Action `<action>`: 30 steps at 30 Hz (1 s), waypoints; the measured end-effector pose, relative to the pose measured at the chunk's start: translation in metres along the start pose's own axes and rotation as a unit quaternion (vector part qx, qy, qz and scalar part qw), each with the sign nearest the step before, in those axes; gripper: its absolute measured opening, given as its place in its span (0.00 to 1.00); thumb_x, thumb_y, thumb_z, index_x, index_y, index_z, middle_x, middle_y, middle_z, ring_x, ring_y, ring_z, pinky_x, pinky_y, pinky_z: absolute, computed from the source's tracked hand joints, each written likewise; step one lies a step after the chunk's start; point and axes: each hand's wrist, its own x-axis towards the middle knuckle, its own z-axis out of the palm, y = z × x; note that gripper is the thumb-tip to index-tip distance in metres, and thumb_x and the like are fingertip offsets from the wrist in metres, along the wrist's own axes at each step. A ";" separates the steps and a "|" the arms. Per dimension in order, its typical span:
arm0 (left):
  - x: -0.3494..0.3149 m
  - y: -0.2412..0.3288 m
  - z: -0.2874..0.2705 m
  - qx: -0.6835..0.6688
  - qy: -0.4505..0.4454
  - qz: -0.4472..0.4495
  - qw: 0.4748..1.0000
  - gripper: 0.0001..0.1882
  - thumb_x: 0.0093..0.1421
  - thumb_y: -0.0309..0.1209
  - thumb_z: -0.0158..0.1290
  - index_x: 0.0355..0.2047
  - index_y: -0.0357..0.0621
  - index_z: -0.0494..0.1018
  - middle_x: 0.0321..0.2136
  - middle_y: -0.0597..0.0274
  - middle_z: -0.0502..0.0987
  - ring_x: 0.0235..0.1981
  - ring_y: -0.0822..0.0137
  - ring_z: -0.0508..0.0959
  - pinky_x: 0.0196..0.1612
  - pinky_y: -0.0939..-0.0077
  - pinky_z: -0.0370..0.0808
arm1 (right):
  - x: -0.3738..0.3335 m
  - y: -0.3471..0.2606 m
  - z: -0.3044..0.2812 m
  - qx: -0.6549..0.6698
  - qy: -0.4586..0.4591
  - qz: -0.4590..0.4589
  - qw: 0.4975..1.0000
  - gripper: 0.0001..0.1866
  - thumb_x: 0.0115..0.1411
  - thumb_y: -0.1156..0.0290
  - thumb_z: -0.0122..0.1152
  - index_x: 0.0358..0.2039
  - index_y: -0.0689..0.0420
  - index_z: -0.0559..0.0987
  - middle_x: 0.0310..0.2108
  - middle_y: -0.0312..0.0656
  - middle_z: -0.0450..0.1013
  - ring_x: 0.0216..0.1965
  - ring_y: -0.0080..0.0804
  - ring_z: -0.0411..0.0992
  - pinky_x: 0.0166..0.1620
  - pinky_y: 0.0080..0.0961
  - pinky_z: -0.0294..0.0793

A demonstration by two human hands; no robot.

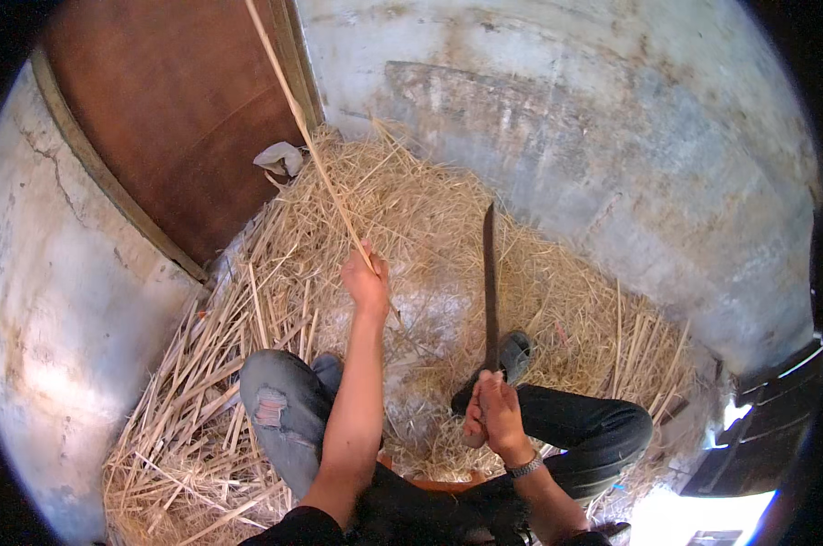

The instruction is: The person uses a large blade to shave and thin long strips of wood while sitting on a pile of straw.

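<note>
My left hand (366,280) is closed round a long thin bamboo strip (309,146), near its lower end. The strip slants up and away to the left, past the top of the view. A short tail of it shows below my fist. In my right hand (498,414) is a machete (491,282), gripped by its handle in front of my right knee. Its long dark blade points away from me, nearly straight ahead. Blade and strip are well apart. A metal-banded watch sits on my right wrist.
Pale shavings (411,191) cover the floor, with many split strips (207,369) heaped at the left. A brown door (175,100) and a worn plaster wall (566,118) stand ahead. A crumpled whitish cloth or bag (279,159) lies by the door. My bent legs flank the work.
</note>
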 end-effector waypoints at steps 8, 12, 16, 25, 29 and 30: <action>-0.001 0.024 0.019 0.156 -0.064 -0.009 0.986 0.33 0.71 0.58 0.34 0.17 0.47 0.64 0.10 0.67 0.62 0.11 0.73 0.63 0.15 0.79 0.60 | -0.006 0.056 0.019 -0.020 -0.064 0.152 0.986 0.20 0.68 0.51 0.55 0.27 0.53 0.69 0.16 0.33 0.63 0.12 0.23 0.60 0.17 0.24 0.60; 0.010 0.064 0.049 0.172 -0.086 0.055 0.980 0.35 0.71 0.59 0.31 0.19 0.45 0.66 0.11 0.66 0.63 0.11 0.72 0.65 0.16 0.78 0.64 | -0.007 0.078 0.019 -0.008 -0.058 0.173 0.983 0.20 0.68 0.52 0.56 0.28 0.55 0.68 0.18 0.33 0.61 0.15 0.22 0.58 0.18 0.22 0.60; 0.017 0.081 0.066 0.217 -0.059 0.085 0.971 0.33 0.72 0.55 0.35 0.18 0.45 0.66 0.10 0.67 0.63 0.11 0.73 0.64 0.16 0.78 0.61 | -0.007 0.078 0.017 -0.006 -0.049 0.155 0.987 0.20 0.69 0.52 0.55 0.29 0.55 0.69 0.19 0.33 0.63 0.17 0.22 0.60 0.20 0.23 0.63; 0.040 0.055 0.056 -0.051 -0.097 0.113 0.988 0.28 0.72 0.48 0.43 0.17 0.48 0.60 0.11 0.71 0.55 0.13 0.75 0.53 0.19 0.76 0.51 | -0.004 0.081 0.016 -0.167 -0.046 0.055 0.983 0.21 0.70 0.51 0.52 0.30 0.57 0.70 0.20 0.33 0.63 0.18 0.23 0.63 0.22 0.24 0.67; 0.043 0.054 0.052 -0.047 -0.098 0.130 0.985 0.27 0.72 0.48 0.43 0.17 0.47 0.61 0.12 0.70 0.57 0.14 0.75 0.54 0.19 0.77 0.52 | -0.006 0.050 0.025 -0.054 -0.073 0.143 0.986 0.25 0.70 0.46 0.48 0.30 0.57 0.70 0.20 0.34 0.63 0.17 0.23 0.62 0.20 0.24 0.66; 0.044 0.056 0.050 -0.049 -0.091 0.135 0.985 0.27 0.72 0.48 0.43 0.17 0.47 0.61 0.12 0.70 0.57 0.14 0.75 0.54 0.20 0.77 0.53 | -0.004 0.036 0.027 -0.067 -0.053 0.154 0.984 0.27 0.69 0.43 0.46 0.31 0.57 0.70 0.19 0.34 0.63 0.15 0.23 0.61 0.19 0.24 0.64</action>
